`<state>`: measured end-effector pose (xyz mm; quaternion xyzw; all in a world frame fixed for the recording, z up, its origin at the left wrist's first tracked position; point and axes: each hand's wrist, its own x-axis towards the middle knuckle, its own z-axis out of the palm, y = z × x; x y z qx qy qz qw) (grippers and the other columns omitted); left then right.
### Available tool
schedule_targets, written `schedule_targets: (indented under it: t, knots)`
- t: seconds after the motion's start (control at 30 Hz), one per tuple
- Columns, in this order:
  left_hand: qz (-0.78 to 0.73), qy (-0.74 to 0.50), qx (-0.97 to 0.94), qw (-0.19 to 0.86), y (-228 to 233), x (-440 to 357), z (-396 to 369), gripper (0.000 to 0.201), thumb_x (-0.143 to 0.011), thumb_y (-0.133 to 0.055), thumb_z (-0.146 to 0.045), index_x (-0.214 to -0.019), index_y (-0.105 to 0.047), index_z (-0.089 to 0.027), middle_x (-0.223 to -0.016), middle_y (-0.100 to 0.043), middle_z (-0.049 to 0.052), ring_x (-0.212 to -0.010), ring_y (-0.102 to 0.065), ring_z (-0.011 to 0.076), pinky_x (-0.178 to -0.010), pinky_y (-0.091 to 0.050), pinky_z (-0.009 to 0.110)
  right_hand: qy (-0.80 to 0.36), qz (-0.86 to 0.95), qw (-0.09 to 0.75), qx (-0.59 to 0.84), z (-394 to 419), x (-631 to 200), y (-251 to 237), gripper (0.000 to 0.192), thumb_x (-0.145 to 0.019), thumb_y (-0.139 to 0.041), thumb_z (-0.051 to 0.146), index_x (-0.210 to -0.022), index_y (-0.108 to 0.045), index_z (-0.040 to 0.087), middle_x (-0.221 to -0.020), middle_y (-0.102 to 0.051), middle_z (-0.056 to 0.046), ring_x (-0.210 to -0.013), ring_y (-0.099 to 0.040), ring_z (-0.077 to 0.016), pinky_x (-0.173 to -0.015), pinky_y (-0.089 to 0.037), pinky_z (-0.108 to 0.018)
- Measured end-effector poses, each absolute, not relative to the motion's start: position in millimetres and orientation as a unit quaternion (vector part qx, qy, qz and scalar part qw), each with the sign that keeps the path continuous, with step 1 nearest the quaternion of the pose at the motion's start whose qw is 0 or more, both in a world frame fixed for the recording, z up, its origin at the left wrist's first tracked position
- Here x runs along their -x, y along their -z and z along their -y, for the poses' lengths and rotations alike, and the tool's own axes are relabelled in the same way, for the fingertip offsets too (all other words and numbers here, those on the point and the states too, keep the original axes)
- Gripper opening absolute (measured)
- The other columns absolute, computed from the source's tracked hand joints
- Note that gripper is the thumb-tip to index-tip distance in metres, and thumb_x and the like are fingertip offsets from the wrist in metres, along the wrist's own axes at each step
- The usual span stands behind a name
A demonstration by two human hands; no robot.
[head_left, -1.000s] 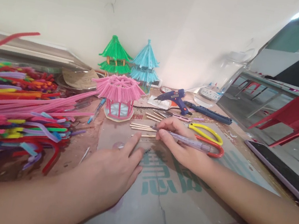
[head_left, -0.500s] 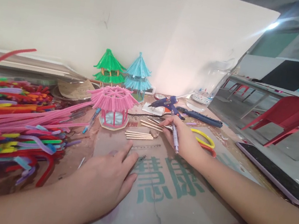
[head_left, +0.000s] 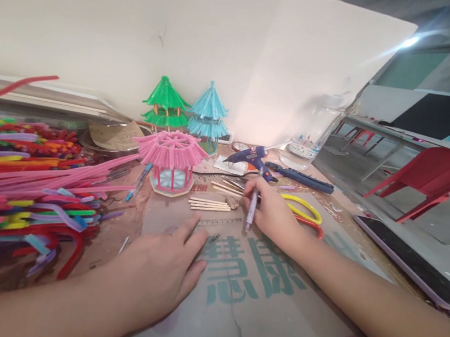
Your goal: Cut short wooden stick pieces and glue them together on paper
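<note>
the right hand pinches a pale purple pen between thumb and fingers, holding it nearly upright with its lower end over a clear ruler that lies on the cardboard sheet on the table. the left hand lies flat and spread on the cardboard, its forefinger reaching onto the near end of the ruler. a small bundle of wooden sticks lies just beyond the ruler, near a pink pavilion model. yellow-handled scissors lie just behind the right hand, a blue glue gun further back, and a heap of coloured pipe cleaners fills the left.
</note>
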<state>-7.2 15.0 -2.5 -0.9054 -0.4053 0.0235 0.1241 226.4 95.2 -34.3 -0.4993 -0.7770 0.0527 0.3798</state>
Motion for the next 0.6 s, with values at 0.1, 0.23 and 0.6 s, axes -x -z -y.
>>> schedule_targets:
  t: [0.1, 0.23, 0.6]
  knots:
    - [0.401, -0.024, 0.904, 0.142, 3.8, 6.4, -15.2, 0.037, -0.097, -0.044, -0.030, -0.129, -0.060, -0.020, -0.148, -0.050, 0.014, -0.091, -0.073, 0.0248, -0.063, -0.062, 0.034, -0.095, 0.766, 0.420, 0.478, -89.2, -223.8, 32.6, 0.013, -0.081, -0.055, 0.016, -0.086, -0.045, 0.023, -0.075, -0.056, 0.001, -0.064, -0.053, -0.0153, -0.061, -0.042, -0.026]
    - [0.393, -0.029, 0.904, 0.168, 5.9, 6.0, -14.2, 0.041, -0.096, -0.045, -0.031, -0.132, -0.059, -0.019, -0.153, -0.041, 0.014, -0.078, -0.074, 0.0231, -0.054, -0.060, 0.034, -0.105, 0.805, 0.402, 0.424, -79.1, -218.6, 32.3, 0.009, -0.085, -0.054, 0.017, -0.088, -0.047, 0.023, -0.079, -0.058, 0.000, -0.068, -0.056, -0.0161, -0.064, -0.044, -0.027]
    - [0.400, -0.017, 0.909, 0.120, 6.2, 7.1, -14.6, 0.039, -0.096, -0.044, -0.030, -0.130, -0.059, -0.017, -0.145, -0.052, 0.016, -0.097, -0.072, 0.0265, -0.069, -0.062, 0.036, -0.058, 0.877, 0.333, 0.342, -69.9, -215.4, 29.4, 0.007, -0.088, -0.054, 0.017, -0.092, -0.051, 0.022, -0.089, -0.064, -0.006, -0.082, -0.061, -0.0209, -0.073, -0.049, -0.033]
